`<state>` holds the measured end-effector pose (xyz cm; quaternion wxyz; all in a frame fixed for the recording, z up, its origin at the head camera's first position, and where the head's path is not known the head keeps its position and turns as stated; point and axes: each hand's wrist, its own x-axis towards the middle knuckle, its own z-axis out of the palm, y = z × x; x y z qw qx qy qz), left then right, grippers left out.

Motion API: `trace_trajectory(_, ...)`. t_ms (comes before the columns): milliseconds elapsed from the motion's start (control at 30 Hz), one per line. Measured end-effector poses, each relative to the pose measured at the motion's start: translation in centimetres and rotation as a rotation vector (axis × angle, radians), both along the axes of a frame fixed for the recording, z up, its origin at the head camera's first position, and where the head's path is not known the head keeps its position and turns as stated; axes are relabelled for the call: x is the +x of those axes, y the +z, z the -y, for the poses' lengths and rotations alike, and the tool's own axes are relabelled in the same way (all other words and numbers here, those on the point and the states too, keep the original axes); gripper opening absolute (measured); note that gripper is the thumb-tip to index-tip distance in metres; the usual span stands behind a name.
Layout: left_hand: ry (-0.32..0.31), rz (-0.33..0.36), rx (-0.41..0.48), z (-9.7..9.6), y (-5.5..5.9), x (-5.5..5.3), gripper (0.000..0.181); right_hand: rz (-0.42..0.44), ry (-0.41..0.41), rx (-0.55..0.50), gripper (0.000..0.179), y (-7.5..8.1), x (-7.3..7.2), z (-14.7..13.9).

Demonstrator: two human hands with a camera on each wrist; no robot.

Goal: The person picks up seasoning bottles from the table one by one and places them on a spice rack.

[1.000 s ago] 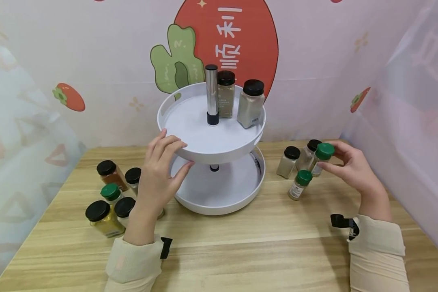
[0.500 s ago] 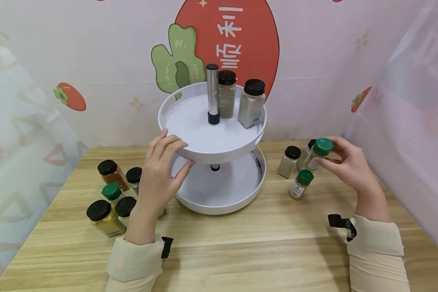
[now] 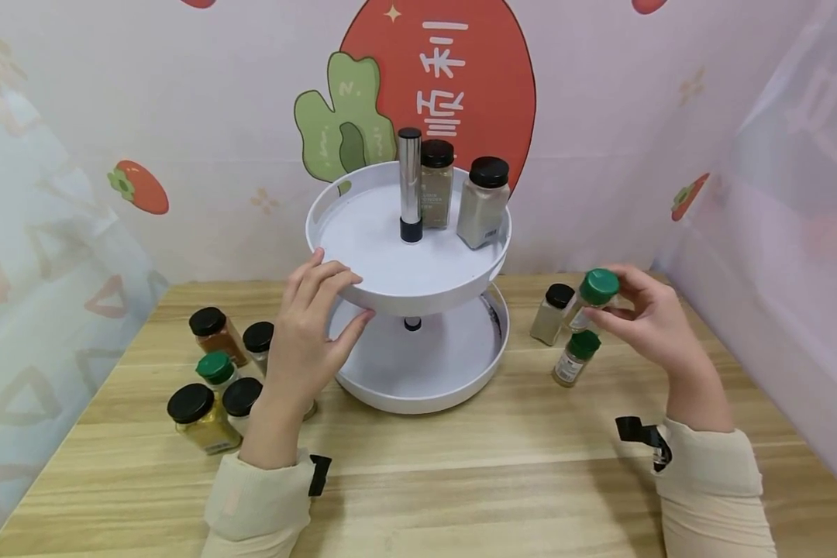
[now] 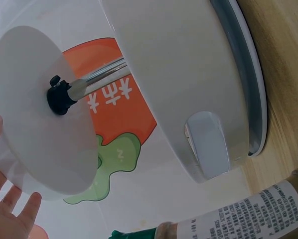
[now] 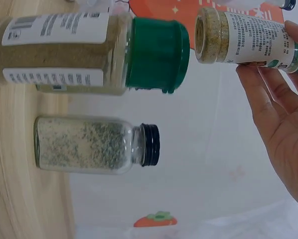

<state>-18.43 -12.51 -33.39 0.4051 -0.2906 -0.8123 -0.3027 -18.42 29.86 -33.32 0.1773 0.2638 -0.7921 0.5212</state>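
- Head view: my right hand (image 3: 645, 318) pinches a small round clear jar with a ribbed green cap (image 3: 596, 290), thumb on one side and fingers on the other. I have it at the right of the table, beside a square clear jar with a black cap (image 3: 548, 319) and a second green-capped jar (image 3: 575, 360).
- My left hand (image 3: 308, 333) lies at the front left rim of a white round upper tray (image 3: 363, 252), fingers laid loosely over the edge, thumb lower; I can't tell how firmly they press.
- Left wrist view: my fingers are spread beside the tray's edge, not clenched. The tray looks stiff and light, so I'd steady it gently by the rim.
- Right wrist view: my fingertips bear on the held jar's white label, and its bare base shows, raised off the table. I judge it light and rigid, the smooth body slippery and breakable if glass. The middle of the body, over the paper label, seems the surest hold; I wouldn't trust the cap alone.
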Motion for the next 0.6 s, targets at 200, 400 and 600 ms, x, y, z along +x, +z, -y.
trace_trajectory(200, 0.003, 0.002, 0.001, 0.0, 0.0, 0.1, 0.044, -0.011, 0.022, 0.019, 0.042, 0.1, 0.0, 1.0)
trace_trajectory(400, -0.009, -0.001, 0.013, 0.0, -0.1, 0.1, 0.044, -0.005, 0.046, -0.013, 0.043, 0.4, 0.0, 1.7)
trace_trajectory(600, -0.015, -0.007, 0.015, -0.1, -0.1, 0.0, 0.044, -0.026, 0.080, -0.027, 0.044, 1.2, -0.2, 2.6)
